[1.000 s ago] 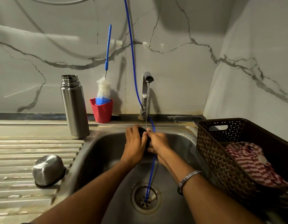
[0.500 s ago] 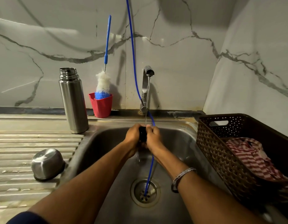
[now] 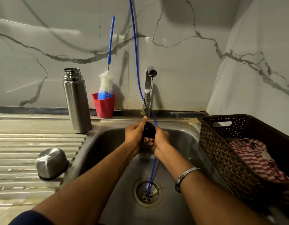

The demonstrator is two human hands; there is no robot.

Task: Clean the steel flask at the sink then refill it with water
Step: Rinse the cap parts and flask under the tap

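A steel cup [image 3: 51,162] is lying upside down on the ribbed draining board [image 3: 18,143] at the far left. Further back, the steel flask [image 3: 76,101] is standing upright and uncapped at the corner where the board meets the sink [image 3: 181,140], well apart from both hands. Just to its right a red holder [image 3: 104,106] is sitting against the marble wall, carrying a bottle brush [image 3: 106,83] with a blue handle and white and blue bristles.

Over the basin, the left hand [image 3: 134,134] is curling its fingers round a small black stopper [image 3: 149,129], thumb raised at the top edge. The tap [image 3: 148,88] is running a thin stream of water down onto the stopper. A blue hose [image 3: 135,51] is hanging from above, passing behind the hands and ending in the drain [image 3: 147,193]. The right hand [image 3: 161,141] is gripping the same stopper from the other side, fingers tucked beneath it and touching the left hand's fingers; a metal bangle [image 3: 183,176] is sitting on that wrist.

At the right, a dark brown perforated basket [image 3: 221,153] is resting at the sink's edge, holding a red and white striped cloth [image 3: 255,161]
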